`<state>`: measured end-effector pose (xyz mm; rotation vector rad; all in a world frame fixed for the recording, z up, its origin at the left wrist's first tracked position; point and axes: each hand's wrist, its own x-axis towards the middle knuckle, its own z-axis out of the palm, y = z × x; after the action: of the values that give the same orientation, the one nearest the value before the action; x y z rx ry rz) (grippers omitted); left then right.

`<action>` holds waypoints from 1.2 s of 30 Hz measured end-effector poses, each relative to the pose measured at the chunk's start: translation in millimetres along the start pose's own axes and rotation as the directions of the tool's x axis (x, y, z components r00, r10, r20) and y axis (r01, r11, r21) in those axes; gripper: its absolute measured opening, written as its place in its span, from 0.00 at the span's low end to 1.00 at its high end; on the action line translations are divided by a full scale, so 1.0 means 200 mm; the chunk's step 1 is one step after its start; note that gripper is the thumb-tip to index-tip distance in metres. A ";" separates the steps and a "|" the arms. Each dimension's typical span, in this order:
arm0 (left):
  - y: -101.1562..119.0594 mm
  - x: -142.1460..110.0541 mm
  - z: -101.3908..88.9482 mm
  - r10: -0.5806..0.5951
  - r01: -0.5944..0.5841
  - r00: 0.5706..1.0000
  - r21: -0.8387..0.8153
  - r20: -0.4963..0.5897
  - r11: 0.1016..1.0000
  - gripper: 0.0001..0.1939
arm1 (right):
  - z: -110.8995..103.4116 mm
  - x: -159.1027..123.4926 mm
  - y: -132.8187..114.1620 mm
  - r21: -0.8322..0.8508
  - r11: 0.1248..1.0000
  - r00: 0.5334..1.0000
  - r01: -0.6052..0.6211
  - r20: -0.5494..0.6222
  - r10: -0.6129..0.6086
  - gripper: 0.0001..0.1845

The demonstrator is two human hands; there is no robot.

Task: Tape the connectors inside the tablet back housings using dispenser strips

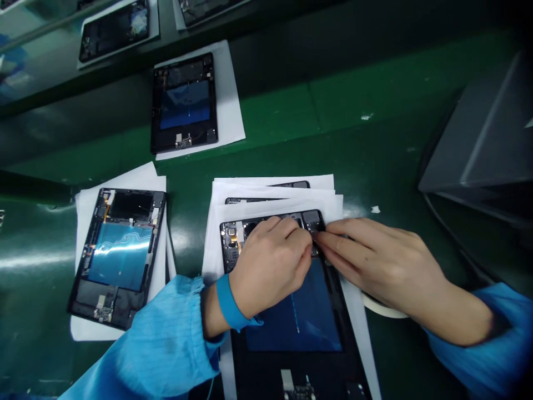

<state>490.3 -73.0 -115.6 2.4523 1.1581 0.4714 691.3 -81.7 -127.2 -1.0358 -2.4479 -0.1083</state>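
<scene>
An opened tablet lies on white sheets in front of me, its inner parts and a dark blue panel showing. My left hand, with a blue band at the wrist, is over its upper part. Those fingers are curled and pressed together near the upper right corner; what they pinch is hidden. From the right, my right hand reaches to the same corner. Its fingertips are closed together beside the left ones, and whatever lies between them is too small to make out.
White sheets with more tablets between them lie under this one. Another opened tablet is at left, one more farther back, and others on a raised shelf. A tape roll is partly under my right hand. A grey box stands right.
</scene>
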 end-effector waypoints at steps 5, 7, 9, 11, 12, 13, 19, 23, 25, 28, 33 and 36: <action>0.00 0.00 0.00 0.002 -0.002 1.000 -0.003 -0.003 1.000 0.12 | -0.01 0.00 0.01 0.015 1.000 0.999 -0.014 0.029 0.013 0.07; 0.00 0.00 -0.01 0.002 -0.002 1.000 -0.007 -0.001 1.000 0.12 | -0.01 0.00 0.02 0.035 0.999 0.999 -0.008 0.044 0.006 0.08; 0.00 0.00 -0.01 0.001 -0.001 1.000 -0.007 0.001 1.000 0.12 | -0.02 0.00 0.03 0.060 0.998 0.998 0.003 0.062 -0.007 0.09; 0.00 -0.01 0.00 -0.003 0.003 1.000 -0.004 0.005 1.000 0.12 | -0.02 0.01 0.04 0.071 0.997 0.996 0.013 0.084 -0.019 0.09; 0.00 0.00 0.00 -0.003 0.003 1.000 -0.002 0.007 1.000 0.12 | -0.03 0.01 0.04 0.065 0.998 0.995 0.016 0.094 -0.022 0.09; 0.00 0.00 0.00 -0.004 0.004 1.000 -0.002 0.008 1.000 0.12 | -0.03 0.02 0.04 0.051 0.998 0.994 0.022 0.103 -0.027 0.09; 0.01 -0.01 -0.04 0.011 -0.012 1.000 0.029 0.027 1.000 0.11 | -0.06 0.01 -0.02 -0.092 0.992 0.984 0.086 0.162 -0.071 0.10; -0.11 -0.10 -0.20 -0.091 0.101 0.991 0.091 -0.102 0.991 0.07 | -0.04 -0.07 -0.05 -0.081 0.996 0.989 0.043 0.142 -0.031 0.19; -0.21 -0.14 -0.29 -0.234 0.263 0.955 0.155 -0.184 0.952 0.09 | -0.02 -0.10 -0.04 0.001 1.000 0.997 0.015 0.077 -0.015 0.20; -0.32 -0.16 -0.37 -0.410 0.425 0.903 0.147 -0.126 0.893 0.08 | 0.00 -0.13 -0.02 0.034 0.999 1.000 0.020 0.001 -0.020 0.17; -0.26 -0.12 -0.40 -0.362 0.383 0.921 0.177 -0.140 0.907 0.10 | 0.02 -0.14 -0.01 0.065 0.998 1.000 -0.001 0.007 0.000 0.16; -0.15 -0.13 -0.37 -0.450 0.451 0.854 -0.060 -0.261 0.890 0.08 | 0.04 -0.15 -0.01 0.119 0.993 0.999 0.025 -0.042 -0.021 0.17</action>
<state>421.2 -62.1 -69.8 2.0553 1.7875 0.6648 705.8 -101.3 -147.5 -0.9446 -2.3985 0.0099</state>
